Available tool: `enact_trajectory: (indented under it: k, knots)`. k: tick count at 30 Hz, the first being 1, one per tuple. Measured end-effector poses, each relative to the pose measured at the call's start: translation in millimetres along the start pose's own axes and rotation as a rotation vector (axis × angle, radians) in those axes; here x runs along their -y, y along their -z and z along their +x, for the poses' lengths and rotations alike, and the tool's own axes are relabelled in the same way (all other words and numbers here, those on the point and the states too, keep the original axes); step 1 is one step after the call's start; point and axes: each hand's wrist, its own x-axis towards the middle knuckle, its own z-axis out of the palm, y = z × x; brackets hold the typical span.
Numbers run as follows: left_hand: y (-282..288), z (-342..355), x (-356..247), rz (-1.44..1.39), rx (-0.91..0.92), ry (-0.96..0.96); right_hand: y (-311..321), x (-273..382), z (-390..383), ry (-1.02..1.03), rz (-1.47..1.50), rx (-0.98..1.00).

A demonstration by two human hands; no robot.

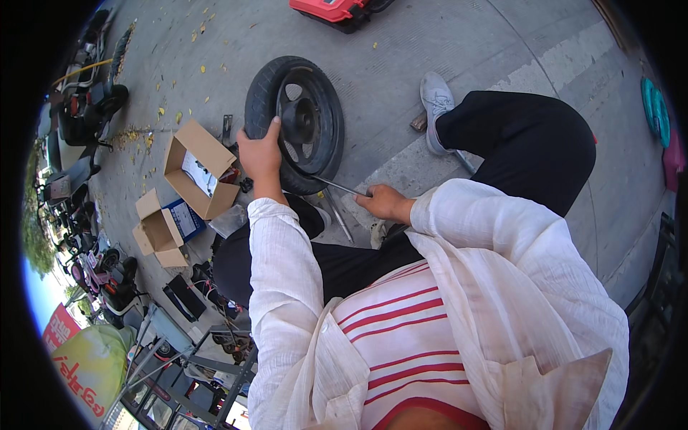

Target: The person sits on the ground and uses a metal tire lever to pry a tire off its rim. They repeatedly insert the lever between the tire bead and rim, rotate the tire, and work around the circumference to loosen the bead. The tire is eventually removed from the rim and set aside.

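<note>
A scooter wheel with a black tyre (pixel 259 93) and a dark spoked rim (pixel 304 120) stands tilted on the ground ahead of me. My left hand (pixel 261 152) grips the tyre's near left side, thumb pointing up over its edge toward the rim. In my right hand (pixel 387 203) is a metal tyre lever (pixel 337 185), its far end at the near edge of the tyre, beside the rim. How deep that tip sits cannot be made out. A second metal bar (pixel 341 223) lies on the ground just below the wheel.
Two open cardboard boxes (pixel 179 159) lie to the left, a blue box (pixel 185 219) beside them. A red tool case (pixel 331 11) is at the far edge. My shoe (pixel 436 104) rests right of the wheel. Parked scooters (pixel 107 107) line the left side.
</note>
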Motion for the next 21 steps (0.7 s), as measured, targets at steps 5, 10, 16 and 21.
enact_trajectory:
  k: [5, 10, 16, 21]
  knots:
    - [2, -5, -10, 0.135, -0.018, 0.04, 3, -1, 1, -0.002, -0.031, 0.017]
    - [-3, -2, -17, 0.033, -0.015, 0.009, 9, 0, 2, 0.015, -0.077, -0.034]
    - [-3, 3, -11, -0.663, 0.124, -0.039, 37, 12, -9, 0.029, -0.043, -0.105]
    - [-15, -52, 6, -0.394, -0.145, -0.05, 30, -1, 8, 0.11, -0.007, -0.134]
